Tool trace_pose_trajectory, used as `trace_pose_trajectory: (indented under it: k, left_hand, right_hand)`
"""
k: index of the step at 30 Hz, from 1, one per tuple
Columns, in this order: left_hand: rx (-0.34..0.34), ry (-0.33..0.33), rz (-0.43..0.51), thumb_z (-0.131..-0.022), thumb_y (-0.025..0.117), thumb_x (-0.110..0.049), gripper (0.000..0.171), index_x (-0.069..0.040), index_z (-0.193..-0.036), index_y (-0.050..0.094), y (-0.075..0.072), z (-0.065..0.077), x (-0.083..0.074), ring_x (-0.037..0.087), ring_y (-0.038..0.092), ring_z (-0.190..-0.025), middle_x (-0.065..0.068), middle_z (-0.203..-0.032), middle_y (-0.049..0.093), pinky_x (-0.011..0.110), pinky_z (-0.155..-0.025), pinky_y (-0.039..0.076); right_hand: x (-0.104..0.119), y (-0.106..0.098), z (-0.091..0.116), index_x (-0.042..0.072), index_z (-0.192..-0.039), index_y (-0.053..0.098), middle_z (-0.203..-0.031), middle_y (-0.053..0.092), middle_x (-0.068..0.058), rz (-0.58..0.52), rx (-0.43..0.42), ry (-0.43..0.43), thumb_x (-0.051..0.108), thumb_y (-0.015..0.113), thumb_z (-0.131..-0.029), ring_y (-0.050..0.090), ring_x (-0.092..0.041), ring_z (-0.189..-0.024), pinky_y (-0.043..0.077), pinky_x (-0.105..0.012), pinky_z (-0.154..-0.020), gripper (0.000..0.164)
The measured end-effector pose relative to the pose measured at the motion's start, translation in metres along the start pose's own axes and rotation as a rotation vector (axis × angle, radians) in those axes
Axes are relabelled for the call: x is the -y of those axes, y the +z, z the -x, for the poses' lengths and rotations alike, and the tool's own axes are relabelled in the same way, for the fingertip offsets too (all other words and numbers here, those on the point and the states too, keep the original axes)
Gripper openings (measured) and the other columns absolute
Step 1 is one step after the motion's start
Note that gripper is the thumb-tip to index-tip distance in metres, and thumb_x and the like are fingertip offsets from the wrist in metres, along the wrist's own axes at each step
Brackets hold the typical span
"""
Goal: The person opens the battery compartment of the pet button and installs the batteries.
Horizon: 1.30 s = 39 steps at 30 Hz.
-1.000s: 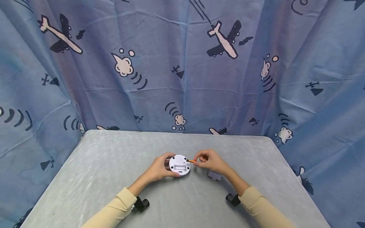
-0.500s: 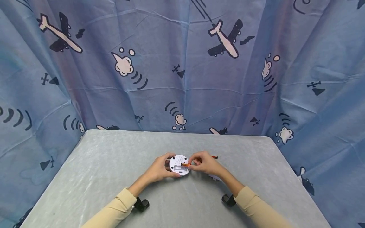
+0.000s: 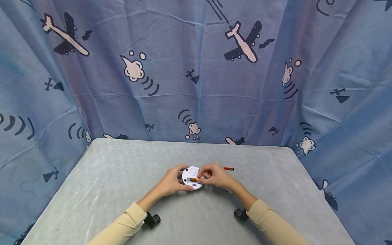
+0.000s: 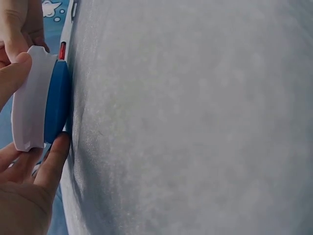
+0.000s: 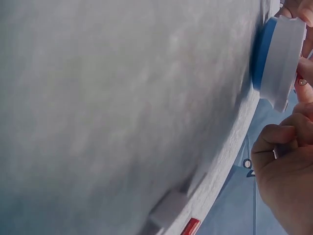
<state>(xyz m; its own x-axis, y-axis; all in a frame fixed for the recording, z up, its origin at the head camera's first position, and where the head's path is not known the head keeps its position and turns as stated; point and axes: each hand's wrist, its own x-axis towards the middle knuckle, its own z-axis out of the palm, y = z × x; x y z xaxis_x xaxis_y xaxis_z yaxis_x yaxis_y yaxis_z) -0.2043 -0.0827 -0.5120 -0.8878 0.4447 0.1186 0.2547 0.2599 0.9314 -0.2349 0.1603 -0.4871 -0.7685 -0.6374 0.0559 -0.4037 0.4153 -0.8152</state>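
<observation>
My left hand grips a round white device by its left edge, thumb along the near side. Its underside faces up, with speaker holes, dark feet and a battery compartment. In the left wrist view the device's lower part is blue, close over the table. My right hand pinches an orange-and-black battery, which lies across the compartment. The right fingers cover the battery's right end and part of the device's rim. In the right wrist view the device stands edge-on beside the fingers.
A second battery lies on the grey-white table beyond the right hand. A small grey battery cover lies on the table, mostly hidden under the right forearm in the head view. A blue patterned curtain hangs behind the table.
My right hand has moved left and toward me, bringing the battery from the device's upper right edge down to the compartment. The second battery has come into view. My left hand stays put.
</observation>
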Motion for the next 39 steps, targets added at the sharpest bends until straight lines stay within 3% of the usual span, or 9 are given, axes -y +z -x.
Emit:
trace_pose_trajectory:
  k: [6,12,15,18,22,26,29,35,39]
  left_hand:
    - [-0.002,0.002,0.000,-0.075,0.092,-0.006,0.076,0.008,-0.136,0.050,0.001,0.000,0.000,0.031,0.064,-0.111,0.021,-0.127,0.060,0.028,-0.084,0.056]
    - [-0.001,-0.012,-0.008,-0.075,0.092,-0.007,0.077,0.007,-0.137,0.050,0.001,0.000,0.000,0.030,0.065,-0.110,0.020,-0.126,0.061,0.027,-0.083,0.056]
    - [-0.002,-0.015,-0.010,-0.074,0.093,-0.007,0.076,0.006,-0.136,0.051,0.001,-0.001,0.000,0.028,0.065,-0.109,0.018,-0.125,0.062,0.027,-0.082,0.056]
    - [-0.006,-0.019,-0.020,-0.074,0.093,-0.008,0.075,0.005,-0.136,0.052,0.001,-0.001,0.000,0.027,0.065,-0.109,0.016,-0.124,0.062,0.026,-0.081,0.056]
    - [-0.002,-0.020,-0.023,-0.074,0.093,-0.009,0.075,0.004,-0.136,0.053,0.000,-0.001,0.000,0.026,0.065,-0.109,0.016,-0.124,0.062,0.027,-0.082,0.056]
    - [0.002,-0.015,-0.013,-0.074,0.093,-0.008,0.074,0.004,-0.135,0.053,0.000,-0.001,0.000,0.028,0.065,-0.110,0.017,-0.125,0.061,0.028,-0.083,0.056]
    - [0.005,-0.009,-0.014,-0.075,0.093,-0.008,0.074,0.005,-0.135,0.053,0.000,-0.001,0.001,0.028,0.065,-0.110,0.018,-0.126,0.061,0.029,-0.083,0.056]
    - [0.008,-0.002,-0.057,-0.075,0.093,-0.014,0.076,0.005,-0.137,0.052,-0.003,-0.001,0.003,0.024,0.065,-0.107,0.017,-0.125,0.062,0.027,-0.080,0.056]
    - [0.014,0.017,-0.084,-0.075,0.094,-0.015,0.077,0.005,-0.137,0.053,-0.006,-0.001,0.002,0.019,0.066,-0.101,0.015,-0.122,0.064,0.026,-0.077,0.056]
  right_hand:
    - [0.000,0.003,-0.002,0.010,-0.091,0.073,-0.068,0.044,0.007,-0.035,-0.003,0.020,0.008,0.083,-0.086,0.042,-0.008,-0.064,0.033,-0.023,-0.057,0.011]
    - [-0.005,-0.002,0.001,0.004,-0.098,0.073,-0.069,0.046,0.004,-0.079,-0.027,-0.017,0.008,0.081,-0.088,0.041,-0.010,-0.061,0.033,-0.022,-0.054,0.012]
    - [-0.014,-0.007,0.003,0.000,-0.107,0.072,-0.078,0.052,-0.004,-0.128,-0.069,-0.005,0.008,0.079,-0.090,0.041,-0.010,-0.060,0.033,-0.022,-0.052,0.020]
    - [-0.020,-0.011,0.003,-0.001,-0.120,0.069,-0.093,0.058,-0.012,-0.175,-0.093,0.062,0.009,0.079,-0.091,0.042,-0.012,-0.059,0.035,-0.023,-0.050,0.032]
    - [-0.029,-0.012,0.000,0.003,-0.135,0.062,-0.114,0.062,-0.015,-0.203,-0.034,0.130,0.015,0.080,-0.091,0.048,-0.016,-0.058,0.042,-0.027,-0.051,0.049]
    - [-0.031,-0.011,-0.003,0.008,-0.140,0.061,-0.123,0.062,-0.014,-0.228,0.049,0.161,0.018,0.081,-0.090,0.055,-0.021,-0.061,0.048,-0.030,-0.055,0.055]
    - [-0.031,-0.011,-0.004,0.011,-0.140,0.062,-0.125,0.062,-0.013,-0.245,0.081,0.176,0.018,0.081,-0.090,0.059,-0.022,-0.069,0.050,-0.030,-0.061,0.055]
    - [-0.028,-0.010,-0.007,0.009,-0.140,0.063,-0.132,0.062,-0.011,-0.245,0.096,0.146,0.014,0.080,-0.091,0.059,-0.024,-0.110,0.053,-0.031,-0.081,0.052]
    - [-0.025,-0.009,-0.010,0.009,-0.137,0.065,-0.130,0.063,-0.010,-0.263,0.084,0.151,0.014,0.082,-0.089,0.059,-0.027,-0.108,0.054,-0.033,-0.078,0.051]
